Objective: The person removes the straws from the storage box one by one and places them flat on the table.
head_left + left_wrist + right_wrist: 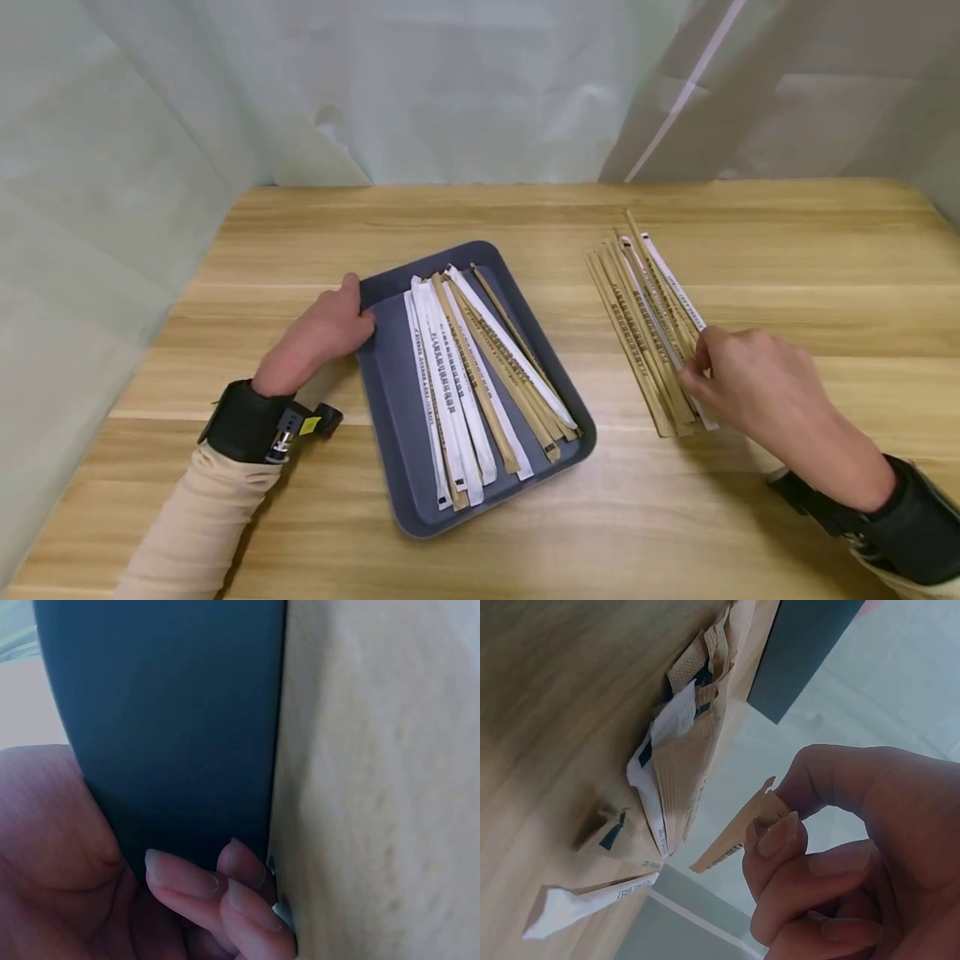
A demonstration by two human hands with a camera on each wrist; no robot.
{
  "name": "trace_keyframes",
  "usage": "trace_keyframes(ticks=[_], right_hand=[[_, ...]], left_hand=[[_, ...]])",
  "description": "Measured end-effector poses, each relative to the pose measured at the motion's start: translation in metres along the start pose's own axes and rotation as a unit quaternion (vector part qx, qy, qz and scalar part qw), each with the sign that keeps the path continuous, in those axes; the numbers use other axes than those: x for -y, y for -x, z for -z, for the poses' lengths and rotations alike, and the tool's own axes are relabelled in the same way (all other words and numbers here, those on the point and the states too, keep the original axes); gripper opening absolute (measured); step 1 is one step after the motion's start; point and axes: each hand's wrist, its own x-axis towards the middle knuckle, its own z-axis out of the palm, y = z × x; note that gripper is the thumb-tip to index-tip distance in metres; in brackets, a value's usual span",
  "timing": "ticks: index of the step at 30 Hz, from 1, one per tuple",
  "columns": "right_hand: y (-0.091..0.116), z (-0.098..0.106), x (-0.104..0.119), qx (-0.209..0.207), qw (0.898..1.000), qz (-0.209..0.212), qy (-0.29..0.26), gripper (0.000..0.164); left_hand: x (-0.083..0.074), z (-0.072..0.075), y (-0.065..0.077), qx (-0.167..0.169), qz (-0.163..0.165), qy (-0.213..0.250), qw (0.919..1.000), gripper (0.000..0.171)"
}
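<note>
My left hand [322, 329] grips the dark grey tray [381, 433] at its upper left corner, thumb over the rim. In the left wrist view curled fingers [187, 889] press against the tray's outer wall [165, 735]. Inside the tray lie several paper-wrapped straws [442, 375], white and brown with printed lettering. To the tray's right, my right hand [757, 383] is over a loose bundle of similar wrapped straws [637, 333]. Between thumb and index finger it pinches a brown paper-wrapped straw [731, 832], held apart from the bundle in the right wrist view.
Everything stands on a wood-grain table [480, 567]. Pale sheeting [480, 92] rises behind its far edge and along the left side. A black wrist mount [243, 421] with a small camera sits on the left wrist, near the tray.
</note>
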Motion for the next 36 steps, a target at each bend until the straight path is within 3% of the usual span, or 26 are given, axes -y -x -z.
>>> trace_keyframes(ticks=[5,25,31,36], right_hand=[[-0.0022,0.0003,0.0010,-0.009,1.000,0.006,0.005,0.012],[-0.0029,0.0032,-0.0033,0.020,1.000,-0.005,0.001,0.015],[-0.0026,0.0039,-0.0051,0.010,1.000,0.003,0.009,0.013],[-0.0046,0.0046,-0.0081,0.034,0.999,-0.013,0.019,0.011]], left_hand=[[0.0008,0.0014,0.0010,0.004,0.003,0.007,1.0000,0.045],[-0.0007,0.0016,-0.0023,0.001,0.002,0.000,1.0000,0.049],[0.0000,-0.0001,-0.0012,0.003,0.004,0.002,1.0000,0.050],[0.0006,0.0008,-0.0006,-0.004,0.000,-0.001,1.0000,0.045]])
